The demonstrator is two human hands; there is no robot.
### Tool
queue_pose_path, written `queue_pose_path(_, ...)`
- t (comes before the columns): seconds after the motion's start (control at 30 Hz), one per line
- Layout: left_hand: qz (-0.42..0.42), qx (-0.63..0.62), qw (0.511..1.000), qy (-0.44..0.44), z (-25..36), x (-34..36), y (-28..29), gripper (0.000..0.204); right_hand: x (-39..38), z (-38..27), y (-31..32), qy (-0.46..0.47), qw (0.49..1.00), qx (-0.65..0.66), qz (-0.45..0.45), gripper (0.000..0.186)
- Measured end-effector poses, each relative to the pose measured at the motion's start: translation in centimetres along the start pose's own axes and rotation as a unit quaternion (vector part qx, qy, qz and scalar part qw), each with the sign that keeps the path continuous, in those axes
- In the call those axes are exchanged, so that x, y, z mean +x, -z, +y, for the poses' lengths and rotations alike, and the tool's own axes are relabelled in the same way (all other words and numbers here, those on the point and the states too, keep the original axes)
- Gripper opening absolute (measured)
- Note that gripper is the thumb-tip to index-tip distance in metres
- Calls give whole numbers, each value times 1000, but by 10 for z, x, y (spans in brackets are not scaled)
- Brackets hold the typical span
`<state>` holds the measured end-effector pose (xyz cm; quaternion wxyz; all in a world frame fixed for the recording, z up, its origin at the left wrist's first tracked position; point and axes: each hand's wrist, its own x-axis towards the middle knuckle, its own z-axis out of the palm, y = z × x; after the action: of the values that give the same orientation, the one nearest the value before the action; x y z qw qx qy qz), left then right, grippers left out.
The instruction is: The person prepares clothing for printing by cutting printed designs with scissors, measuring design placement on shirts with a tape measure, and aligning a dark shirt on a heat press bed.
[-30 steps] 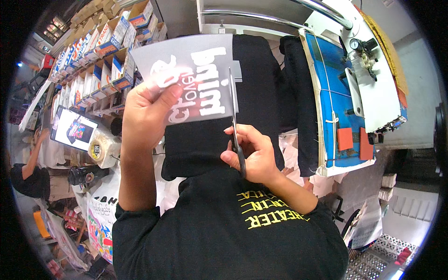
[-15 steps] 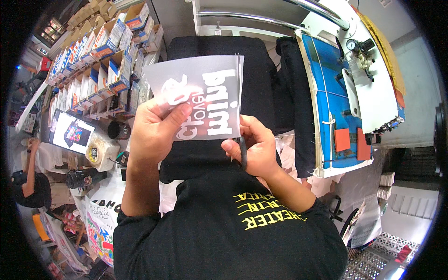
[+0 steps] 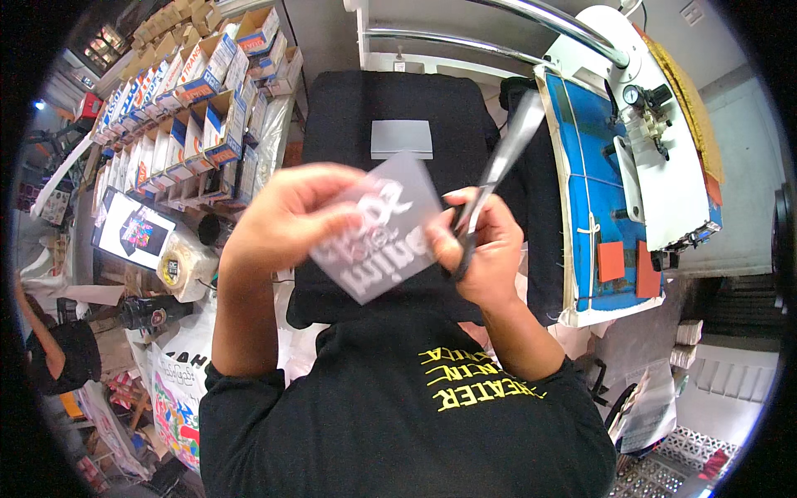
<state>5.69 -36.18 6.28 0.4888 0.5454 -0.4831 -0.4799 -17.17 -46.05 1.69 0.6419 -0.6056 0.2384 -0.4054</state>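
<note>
My left hand (image 3: 286, 217) pinches the left edge of a clear transfer sheet (image 3: 380, 228) printed with white lettering, holding it tilted above a black garment (image 3: 390, 104) spread on a press platen. My right hand (image 3: 486, 249) grips a pair of scissors (image 3: 491, 178) with black handles, blades pointing up and away, and its fingers also touch the sheet's right edge. A small grey rectangular patch (image 3: 401, 138) lies on the garment beyond the sheet.
A heat press with a blue pad (image 3: 594, 166) and white head (image 3: 656, 149) stands at right. Shelves of cardboard boxes (image 3: 187, 108) line the left, with a screen (image 3: 133, 235) and tape roll (image 3: 184, 264) below. Another person (image 3: 54, 349) is at far left.
Both hands have brought the sheet down and closer, turning it so the lettering tilts. The scissors swung from pointing down beside the sheet to blades pointing up and away.
</note>
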Motion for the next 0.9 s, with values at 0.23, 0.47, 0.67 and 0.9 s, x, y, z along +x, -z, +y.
queue_pose_path(0.23, 137, -294, 941, -91, -39, 13, -49, 30, 14, -2, -6, 17, 995, -48, 87, 41)
queue_pose_path(0.47, 157, -209, 959, -110, 8, 10, 13, 29, -35, 23, 8, -68, 991, 7, -119, 61)
queue_pose_path(0.67, 156, -175, 967, -98, 13, 8, 3, 29, -37, 20, -7, -29, 988, -41, -146, 62)
queue_pose_path(0.9, 155, -190, 964, -104, 13, 9, -4, 31, -33, 19, -8, -2, 990, -59, -131, 58)
